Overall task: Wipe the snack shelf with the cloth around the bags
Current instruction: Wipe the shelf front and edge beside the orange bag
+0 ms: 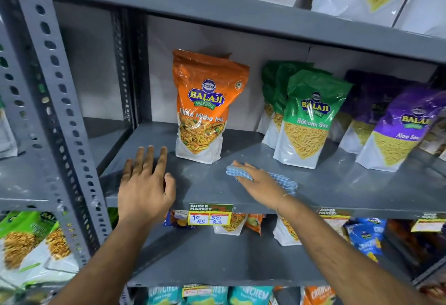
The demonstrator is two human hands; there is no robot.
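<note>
The grey metal snack shelf (pixel 337 184) holds an upright orange snack bag (pixel 205 111), green bags (pixel 306 121) to its right and purple bags (pixel 398 131) further right. My right hand (pixel 260 181) lies flat on a blue-and-white cloth (pixel 282 180), pressing it onto the shelf just in front of the gap between the orange and green bags. Left of the orange bag, my left hand (pixel 144 181) rests on the shelf's front part with its fingers spread, holding nothing.
A perforated grey upright (pixel 55 102) stands at the left. The shelf above (pixel 217 12) carries white snack bags. A price label (pixel 210 214) hangs on the shelf's front lip. Lower shelves hold more snack bags (pixel 364 237).
</note>
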